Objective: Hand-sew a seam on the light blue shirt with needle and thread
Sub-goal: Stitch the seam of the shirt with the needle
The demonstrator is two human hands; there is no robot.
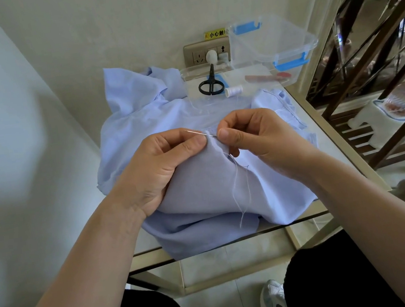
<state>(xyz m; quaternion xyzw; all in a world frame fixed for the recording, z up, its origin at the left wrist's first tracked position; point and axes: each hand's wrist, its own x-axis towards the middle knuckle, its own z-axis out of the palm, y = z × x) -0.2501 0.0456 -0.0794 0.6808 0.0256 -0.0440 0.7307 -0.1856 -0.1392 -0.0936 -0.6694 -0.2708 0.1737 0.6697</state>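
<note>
The light blue shirt [200, 180] lies bunched on the table [332, 143], with a fold raised between 2 hands. The left hand [161, 165] grips that fold, its thumb pressing down. The right hand [254, 137] pinches the needle [199, 133] piercing it, and thread [238, 187] dangles below. The yellow wall label [215, 34] reads "小心触", the rest hidden

One shirt [196, 186], one needle [197, 133], one scissors [211, 87], one thread spool [234, 91], one box [264, 84].
</note>
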